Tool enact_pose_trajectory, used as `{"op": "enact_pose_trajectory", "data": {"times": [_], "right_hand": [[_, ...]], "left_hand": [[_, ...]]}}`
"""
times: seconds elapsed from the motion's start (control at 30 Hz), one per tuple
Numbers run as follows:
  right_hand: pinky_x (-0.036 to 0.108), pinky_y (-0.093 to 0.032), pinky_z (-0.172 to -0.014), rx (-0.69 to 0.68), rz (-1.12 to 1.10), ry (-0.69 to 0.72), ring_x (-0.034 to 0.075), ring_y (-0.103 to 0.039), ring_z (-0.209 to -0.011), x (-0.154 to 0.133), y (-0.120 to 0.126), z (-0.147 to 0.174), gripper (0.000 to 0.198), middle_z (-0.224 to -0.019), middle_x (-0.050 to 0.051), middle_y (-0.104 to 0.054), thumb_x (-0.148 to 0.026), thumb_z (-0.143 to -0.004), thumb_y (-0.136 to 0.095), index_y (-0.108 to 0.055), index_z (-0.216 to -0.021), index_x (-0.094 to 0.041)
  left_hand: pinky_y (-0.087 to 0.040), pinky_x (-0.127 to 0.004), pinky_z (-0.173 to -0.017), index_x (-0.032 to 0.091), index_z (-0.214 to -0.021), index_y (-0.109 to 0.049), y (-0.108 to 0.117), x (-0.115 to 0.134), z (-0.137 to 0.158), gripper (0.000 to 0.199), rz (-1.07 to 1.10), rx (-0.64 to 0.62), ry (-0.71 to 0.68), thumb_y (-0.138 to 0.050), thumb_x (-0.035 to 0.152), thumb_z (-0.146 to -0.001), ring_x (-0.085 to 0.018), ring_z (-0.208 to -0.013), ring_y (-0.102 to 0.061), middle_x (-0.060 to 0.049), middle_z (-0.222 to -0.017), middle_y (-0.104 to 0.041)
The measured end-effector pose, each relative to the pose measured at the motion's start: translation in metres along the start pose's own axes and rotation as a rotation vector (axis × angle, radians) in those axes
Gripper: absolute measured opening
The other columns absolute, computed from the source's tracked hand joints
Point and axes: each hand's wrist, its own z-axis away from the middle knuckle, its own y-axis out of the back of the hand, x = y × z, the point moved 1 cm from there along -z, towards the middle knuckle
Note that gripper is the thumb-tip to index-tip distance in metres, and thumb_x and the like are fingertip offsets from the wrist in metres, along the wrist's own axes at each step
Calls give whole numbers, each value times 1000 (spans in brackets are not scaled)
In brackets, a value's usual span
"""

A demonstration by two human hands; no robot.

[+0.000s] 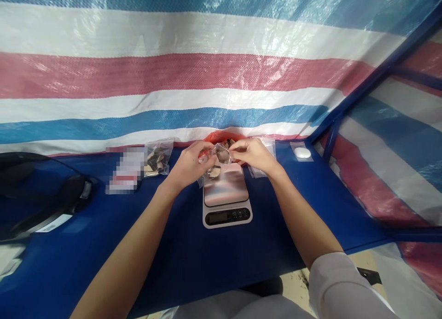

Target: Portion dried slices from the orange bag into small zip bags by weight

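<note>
Over the back of a digital kitchen scale (226, 190), both hands hold a small clear plastic bag (223, 155). My left hand (193, 162) is closed on the bag's left side, where a pale piece and something red show by the fingers. With thumb and fingertips together, my right hand (253, 154) pinches the bag's right edge. Pale and brown pieces (214, 172) show through clear plastic just under my left fingers; what they are I cannot make out. Right behind the hands lies an open red plastic bag (219, 136) with mixed pieces in it.
Left of the hands is a clear bag of dark and pale dried pieces (159, 162), beside a blurred-out item (126, 171). Flat clear bags (267, 146) lie behind my right hand. A white oval case (302, 153) sits far right. A black headset-like device (65, 199) occupies the left of the blue table (179, 263).
</note>
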Motion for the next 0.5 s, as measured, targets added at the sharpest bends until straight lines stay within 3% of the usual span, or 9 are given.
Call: {"op": "enact_pose_trajectory", "data": {"times": [0.13, 0.33, 0.4, 0.5], "right_hand": [[24, -52, -57, -16, -47, -36, 14, -67, -65, -4, -1, 1, 15, -76, 2, -73, -28, -80, -67, -77, -83, -17], [23, -57, -55, -45, -189, -117, 14, -67, -68, -10, -4, 1, 16, -81, 3, -73, -30, -76, -71, -76, -82, -16], [23, -58, -55, -46, -201, -117, 14, -67, -69, -10, -4, 1, 17, -82, 3, -73, -30, -75, -72, -76, -83, -16], [25, -57, -58, -46, -168, -68, 14, -67, -69, -7, -2, 0, 16, -82, 3, -74, -30, -77, -71, -76, -82, -16]], "left_hand": [[-44, -45, -113, 21, -136, -57, -8, -2, 3, 64, -15, -70, -11, -69, 55, -83, -31, -131, -58, -13, -142, -61], [-43, -48, -115, 21, -157, -30, -26, -8, 7, 111, 15, -109, -24, -87, 49, -67, -34, -146, -41, -18, -159, -40], [-42, -48, -116, 20, -157, -28, -29, -9, 7, 109, -1, -72, -56, -86, 45, -68, -33, -147, -39, -18, -159, -39], [-46, -46, -113, 19, -150, -39, -29, -9, 7, 86, -47, 18, -81, -80, 37, -76, -30, -139, -50, -16, -148, -53]]}}
